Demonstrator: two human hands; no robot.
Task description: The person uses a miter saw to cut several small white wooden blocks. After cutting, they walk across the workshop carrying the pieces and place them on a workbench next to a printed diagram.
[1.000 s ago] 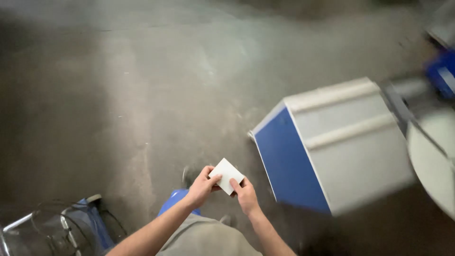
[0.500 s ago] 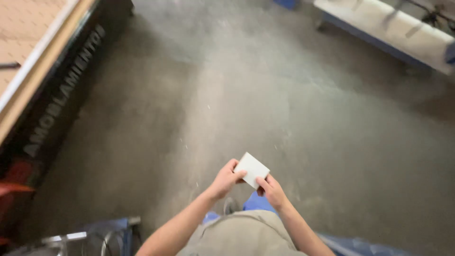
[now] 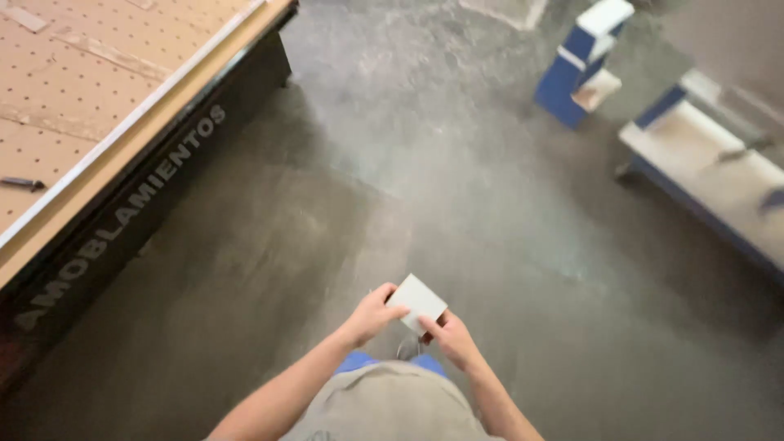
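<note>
Left hand: fingers curled round the left edge of a small white card, gripping it. Right hand: thumb on the card's lower right edge, fingers beneath, also gripping. Card: flat, pale, held between both hands at waist height over the grey concrete floor, touching nothing else. Workbench: perforated board top, dark lettered side panel, along the floor's left edge. Blue-and-white cabinet: near the floor's far right corner. Long white panel with blue edge: along the right edge.
</note>
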